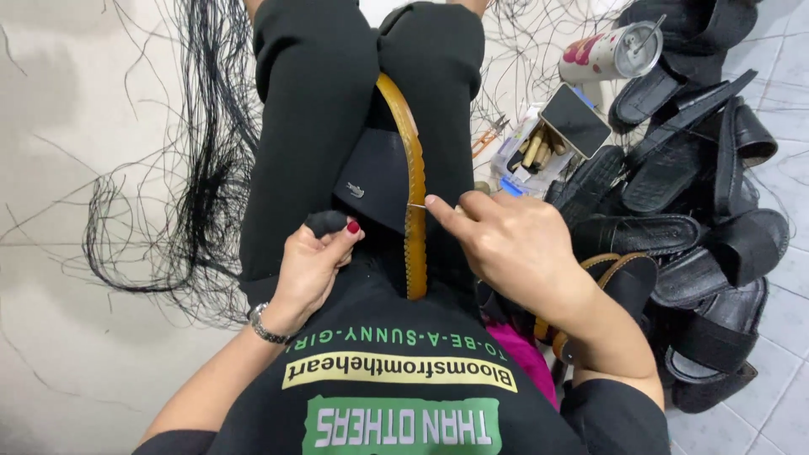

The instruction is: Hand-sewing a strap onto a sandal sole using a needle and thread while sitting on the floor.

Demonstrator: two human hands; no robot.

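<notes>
Right hand (506, 240) pinching needle (415, 206), left hand (313, 265) curled

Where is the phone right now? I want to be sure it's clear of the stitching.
In the head view the phone lies upper right, propped on a small box of tools, just below the metal tumbler.

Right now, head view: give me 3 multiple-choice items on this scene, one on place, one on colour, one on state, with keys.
1. Where does the pile of black sandals lie?
A. at the person's right
B. at the person's left
C. on the lap

2. What colour is the sole edge being worked on?
A. white
B. tan
C. blue

3. What is the right hand doing?
A. resting open on the floor
B. holding the phone
C. pinching a needle at the sole edge

Key: 1 A, pile sits beside the right arm. 2 B, tan rim against black upper. 3 C, fingertips shut on the thin needle.
</notes>
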